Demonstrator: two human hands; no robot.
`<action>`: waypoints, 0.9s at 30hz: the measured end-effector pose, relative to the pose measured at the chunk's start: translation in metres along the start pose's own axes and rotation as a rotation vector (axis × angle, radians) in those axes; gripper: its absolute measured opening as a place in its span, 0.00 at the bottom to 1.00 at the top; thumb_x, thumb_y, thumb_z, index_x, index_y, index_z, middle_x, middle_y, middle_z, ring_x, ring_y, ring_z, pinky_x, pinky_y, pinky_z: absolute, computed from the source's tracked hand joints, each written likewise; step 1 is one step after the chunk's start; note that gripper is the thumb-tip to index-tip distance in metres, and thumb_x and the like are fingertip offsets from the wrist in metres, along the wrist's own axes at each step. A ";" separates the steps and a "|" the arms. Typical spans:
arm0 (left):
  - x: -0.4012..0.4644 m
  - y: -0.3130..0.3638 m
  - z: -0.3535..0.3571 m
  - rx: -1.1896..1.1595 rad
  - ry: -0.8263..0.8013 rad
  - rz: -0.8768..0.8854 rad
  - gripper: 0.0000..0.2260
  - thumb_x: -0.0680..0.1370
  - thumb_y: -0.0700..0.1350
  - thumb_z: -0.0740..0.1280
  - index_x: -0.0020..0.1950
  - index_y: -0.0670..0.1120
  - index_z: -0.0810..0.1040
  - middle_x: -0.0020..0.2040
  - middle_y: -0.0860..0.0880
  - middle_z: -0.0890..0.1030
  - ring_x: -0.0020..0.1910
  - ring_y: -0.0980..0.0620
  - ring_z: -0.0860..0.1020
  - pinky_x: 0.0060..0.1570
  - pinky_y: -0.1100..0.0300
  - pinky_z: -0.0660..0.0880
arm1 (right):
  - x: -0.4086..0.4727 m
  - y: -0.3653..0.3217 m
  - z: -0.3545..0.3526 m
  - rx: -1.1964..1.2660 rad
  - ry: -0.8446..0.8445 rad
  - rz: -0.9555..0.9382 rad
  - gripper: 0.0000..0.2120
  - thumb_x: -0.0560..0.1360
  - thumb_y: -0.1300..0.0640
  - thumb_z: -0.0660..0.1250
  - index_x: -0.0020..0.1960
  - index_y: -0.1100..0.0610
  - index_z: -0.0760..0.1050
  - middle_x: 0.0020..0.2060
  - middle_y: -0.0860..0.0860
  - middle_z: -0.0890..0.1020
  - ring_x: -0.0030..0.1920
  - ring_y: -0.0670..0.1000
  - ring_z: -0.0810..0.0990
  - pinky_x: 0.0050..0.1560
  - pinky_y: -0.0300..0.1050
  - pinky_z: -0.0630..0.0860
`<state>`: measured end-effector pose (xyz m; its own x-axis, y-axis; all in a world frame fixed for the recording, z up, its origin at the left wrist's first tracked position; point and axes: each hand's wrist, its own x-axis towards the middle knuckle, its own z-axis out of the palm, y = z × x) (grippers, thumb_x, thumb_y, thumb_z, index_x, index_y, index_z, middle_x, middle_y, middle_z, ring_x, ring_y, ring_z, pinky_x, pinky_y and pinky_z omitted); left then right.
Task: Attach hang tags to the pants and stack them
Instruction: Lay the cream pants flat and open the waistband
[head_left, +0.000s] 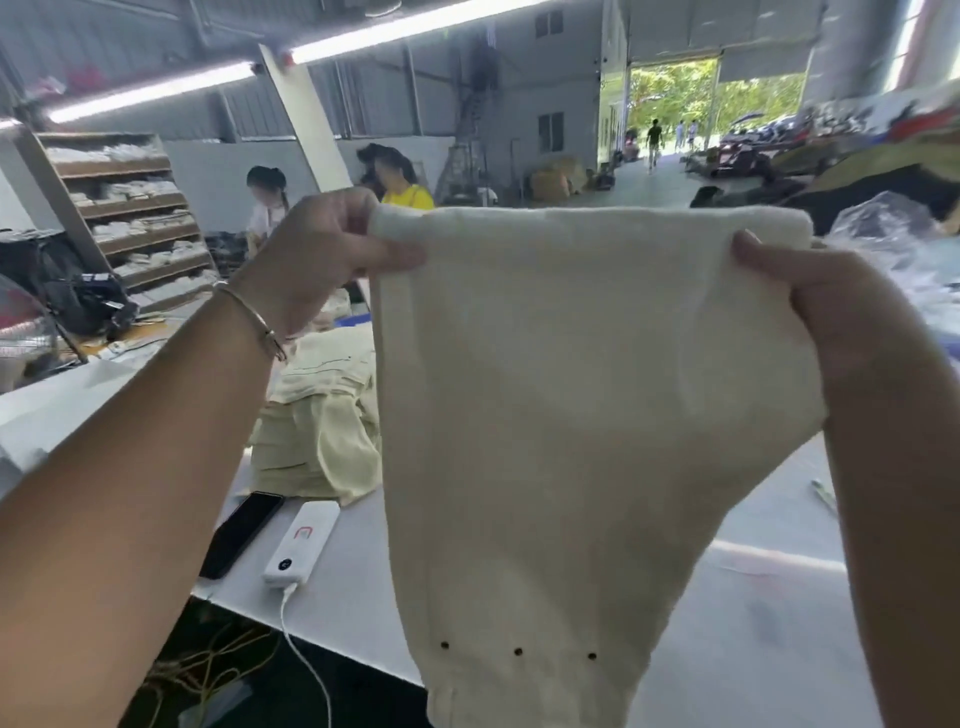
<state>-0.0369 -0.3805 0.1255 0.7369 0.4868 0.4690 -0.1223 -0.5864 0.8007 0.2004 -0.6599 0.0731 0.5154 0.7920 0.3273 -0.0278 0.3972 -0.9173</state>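
A pair of cream pants (571, 415) hangs in the air in front of me, held up by its top edge above the white table (353, 597). My left hand (322, 254) pinches the top left corner between thumb and fingers. My right hand (810, 312) grips the top right corner, thumb on the near side. Three small dark studs show near the lower end of the cloth. A stack of folded cream pants (317, 426) lies on the table behind the held pair. No hang tag is visible.
A black phone (241, 535) and a white power bank (304, 543) with a white cable lie by the table's near left edge. Clear plastic bags (893, 234) pile at the right. Two people work beyond the table; shelves of folded cloth (130, 208) stand at the left.
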 end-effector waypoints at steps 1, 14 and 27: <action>-0.005 -0.006 0.001 -0.022 -0.089 -0.084 0.17 0.61 0.41 0.78 0.44 0.41 0.76 0.41 0.49 0.81 0.43 0.50 0.80 0.46 0.59 0.81 | -0.003 0.001 -0.002 -0.003 0.015 0.028 0.13 0.70 0.51 0.67 0.51 0.56 0.79 0.39 0.51 0.82 0.39 0.51 0.83 0.44 0.47 0.81; 0.009 0.042 0.084 0.697 -0.492 0.092 0.33 0.62 0.68 0.71 0.63 0.57 0.74 0.56 0.60 0.80 0.56 0.60 0.78 0.56 0.62 0.71 | -0.006 0.007 0.034 -0.111 0.055 0.067 0.12 0.65 0.54 0.72 0.46 0.59 0.78 0.33 0.52 0.83 0.32 0.50 0.83 0.31 0.42 0.79; 0.010 0.016 0.155 -0.025 -0.577 -0.268 0.13 0.78 0.44 0.69 0.32 0.46 0.79 0.29 0.50 0.79 0.25 0.56 0.76 0.26 0.67 0.72 | -0.026 0.004 -0.006 -0.863 0.599 -0.019 0.16 0.69 0.53 0.76 0.52 0.57 0.76 0.44 0.51 0.81 0.44 0.49 0.80 0.44 0.45 0.78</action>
<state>0.0716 -0.4850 0.0858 0.9829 0.1829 -0.0196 0.1056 -0.4742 0.8741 0.1920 -0.6810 0.0594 0.8553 0.3365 0.3939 0.4833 -0.2445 -0.8406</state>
